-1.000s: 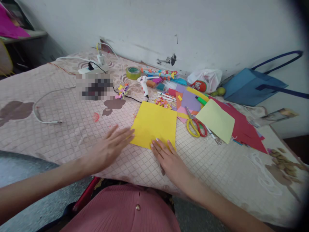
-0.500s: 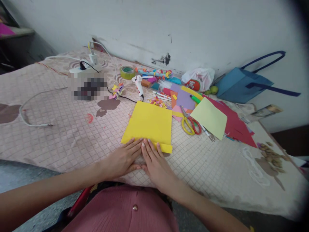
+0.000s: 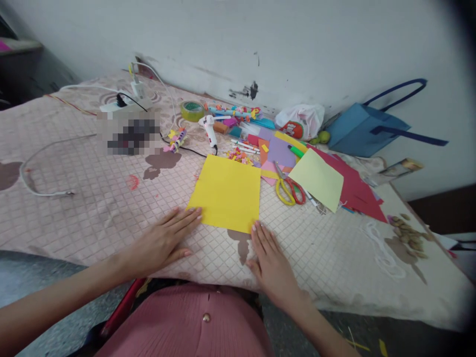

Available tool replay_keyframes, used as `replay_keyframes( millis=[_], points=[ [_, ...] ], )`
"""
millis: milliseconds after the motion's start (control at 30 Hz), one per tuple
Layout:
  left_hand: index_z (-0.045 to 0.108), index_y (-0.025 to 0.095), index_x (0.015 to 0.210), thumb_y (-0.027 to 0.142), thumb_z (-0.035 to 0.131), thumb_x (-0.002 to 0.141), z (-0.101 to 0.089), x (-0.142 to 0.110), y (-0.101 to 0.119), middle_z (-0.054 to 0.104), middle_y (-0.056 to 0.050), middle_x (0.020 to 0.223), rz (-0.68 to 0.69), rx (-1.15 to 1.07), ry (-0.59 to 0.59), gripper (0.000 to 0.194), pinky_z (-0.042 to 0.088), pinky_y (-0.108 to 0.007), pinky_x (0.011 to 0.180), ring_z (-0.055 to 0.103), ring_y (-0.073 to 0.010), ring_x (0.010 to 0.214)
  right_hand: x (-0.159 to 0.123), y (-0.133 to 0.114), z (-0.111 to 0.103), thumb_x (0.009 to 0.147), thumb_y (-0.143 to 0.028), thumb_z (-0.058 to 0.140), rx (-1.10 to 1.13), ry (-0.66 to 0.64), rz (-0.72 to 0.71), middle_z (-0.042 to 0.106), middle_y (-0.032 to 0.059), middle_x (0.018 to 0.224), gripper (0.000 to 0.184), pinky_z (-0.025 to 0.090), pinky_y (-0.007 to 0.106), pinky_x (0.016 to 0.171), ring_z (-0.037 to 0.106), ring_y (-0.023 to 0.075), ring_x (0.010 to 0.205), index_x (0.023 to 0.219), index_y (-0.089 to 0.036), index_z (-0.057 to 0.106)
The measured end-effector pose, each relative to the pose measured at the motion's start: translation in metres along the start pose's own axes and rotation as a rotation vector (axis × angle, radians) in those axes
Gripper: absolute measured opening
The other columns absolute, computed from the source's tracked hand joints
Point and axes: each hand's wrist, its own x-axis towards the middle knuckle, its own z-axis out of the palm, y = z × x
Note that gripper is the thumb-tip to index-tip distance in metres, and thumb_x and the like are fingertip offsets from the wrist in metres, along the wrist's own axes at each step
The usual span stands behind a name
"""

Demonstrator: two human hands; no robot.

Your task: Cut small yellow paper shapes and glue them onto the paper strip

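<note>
A yellow sheet of paper (image 3: 226, 191) lies flat on the table, its near edge straight towards me. My left hand (image 3: 163, 238) is flat and palm down, with fingertips on the sheet's near left corner. At the near right corner, the fingertips of my right hand (image 3: 273, 258) touch the edge, the fingers stretched out. Neither hand grips anything. Just right of the sheet are scissors (image 3: 286, 191) with a yellow and a red handle. Beyond its far edge lie small colourful paper bits (image 3: 240, 156).
A white glue gun (image 3: 210, 131), a tape roll (image 3: 192, 111) and a power strip (image 3: 128, 103) are at the back. To the right lie a pale green sheet (image 3: 318, 178), red paper (image 3: 349, 186), white string (image 3: 381, 253) and a blue bag (image 3: 366, 131) against the wall.
My hands have parted from the middle of the near edge to its two corners. The folded strip that stuck out at the near right no longer shows; the near edge looks even.
</note>
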Motion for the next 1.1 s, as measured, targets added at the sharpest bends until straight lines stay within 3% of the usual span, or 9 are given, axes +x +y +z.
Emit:
replay_keyframes(
  millis=[167, 333, 467, 567, 667, 767, 833, 933, 1100],
  points=[
    [0.009, 0.022, 0.143, 0.042, 0.044, 0.086, 0.001, -0.020, -0.011, 0.022, -0.009, 0.147, -0.063, 0.087, 0.032, 0.069, 0.014, -0.049, 0.110, 0.024, -0.0247, 0.134, -0.015, 0.012, 0.004, 0.090, -0.031, 0.037, 0.007, 0.037, 0.033, 0.018, 0.0140, 0.148, 0.063, 0.025, 0.052, 0.106, 0.015, 0.0257, 0.136, 0.144, -0.012, 0.009],
    [0.005, 0.021, 0.143, 0.040, 0.043, 0.087, 0.002, -0.025, -0.017, 0.015, -0.010, 0.149, -0.092, 0.111, 0.088, 0.071, 0.018, -0.048, 0.109, 0.022, -0.0259, 0.134, -0.014, 0.016, 0.003, 0.089, -0.027, 0.040, 0.120, 0.119, 0.021, 0.028, 0.0100, 0.146, 0.058, 0.029, 0.050, 0.105, 0.024, 0.0255, 0.133, 0.142, -0.017, 0.021],
    [0.001, 0.021, 0.143, 0.036, 0.039, 0.089, -0.008, -0.007, -0.015, 0.011, -0.010, 0.149, -0.089, 0.085, 0.128, 0.067, 0.018, -0.049, 0.108, 0.016, -0.0264, 0.136, 0.007, 0.044, -0.011, 0.090, -0.025, 0.038, 0.280, 0.250, 0.095, 0.050, 0.0074, 0.129, 0.040, 0.039, 0.042, 0.099, 0.042, 0.0218, 0.121, 0.130, -0.022, 0.042],
    [-0.001, 0.022, 0.142, 0.035, 0.036, 0.091, -0.023, 0.019, -0.006, 0.015, -0.009, 0.149, 0.006, 0.060, 0.086, 0.065, 0.016, -0.049, 0.109, 0.015, -0.0247, 0.136, 0.039, 0.083, -0.027, 0.088, -0.029, 0.041, 0.218, 0.379, 0.239, 0.058, 0.0098, 0.112, 0.028, 0.041, 0.042, 0.093, 0.050, 0.0241, 0.108, 0.112, -0.021, 0.053],
    [0.003, 0.025, 0.143, 0.036, 0.034, 0.092, -0.032, 0.047, 0.005, 0.019, -0.006, 0.148, 0.161, -0.006, 0.007, 0.060, 0.011, -0.047, 0.110, 0.015, -0.0222, 0.136, 0.075, 0.123, -0.037, 0.083, -0.031, 0.048, 0.125, 0.380, 0.372, 0.057, 0.0123, 0.099, 0.021, 0.042, 0.041, 0.087, 0.051, 0.0266, 0.099, 0.097, -0.017, 0.053],
    [0.008, 0.025, 0.143, 0.039, 0.033, 0.092, -0.026, 0.069, 0.011, 0.018, -0.005, 0.148, 0.330, -0.077, -0.080, 0.059, 0.004, -0.044, 0.111, 0.014, -0.0208, 0.137, 0.102, 0.154, -0.034, 0.074, -0.037, 0.058, 0.100, 0.331, 0.449, 0.055, 0.0141, 0.093, 0.029, 0.042, 0.041, 0.078, 0.053, 0.0297, 0.091, 0.093, -0.015, 0.050],
    [0.008, 0.024, 0.143, 0.043, 0.035, 0.090, -0.017, 0.076, 0.010, 0.020, -0.005, 0.148, 0.419, -0.131, -0.135, 0.062, 0.000, -0.044, 0.111, 0.017, -0.0208, 0.136, 0.111, 0.168, -0.028, 0.071, -0.040, 0.062, 0.108, 0.279, 0.499, 0.055, 0.0125, 0.087, 0.034, 0.043, 0.038, 0.070, 0.055, 0.0287, 0.080, 0.090, -0.016, 0.049],
    [0.006, 0.022, 0.143, 0.047, 0.037, 0.088, -0.004, 0.078, 0.008, 0.020, -0.007, 0.148, 0.422, -0.172, -0.161, 0.067, -0.003, -0.045, 0.111, 0.018, -0.0221, 0.136, 0.117, 0.180, -0.020, 0.067, -0.044, 0.064, 0.144, 0.226, 0.568, 0.057, 0.0088, 0.077, 0.036, 0.041, 0.033, 0.060, 0.056, 0.0260, 0.069, 0.084, -0.018, 0.048],
    [0.005, 0.021, 0.143, 0.047, 0.036, 0.088, -0.004, 0.076, 0.008, 0.019, -0.007, 0.148, 0.411, -0.179, -0.172, 0.068, -0.005, -0.045, 0.110, 0.014, -0.0219, 0.137, 0.111, 0.187, -0.016, 0.068, -0.047, 0.062, 0.241, 0.290, 0.657, 0.059, 0.0079, 0.076, 0.037, 0.038, 0.030, 0.057, 0.057, 0.0241, 0.067, 0.086, -0.019, 0.046]
  ],
)
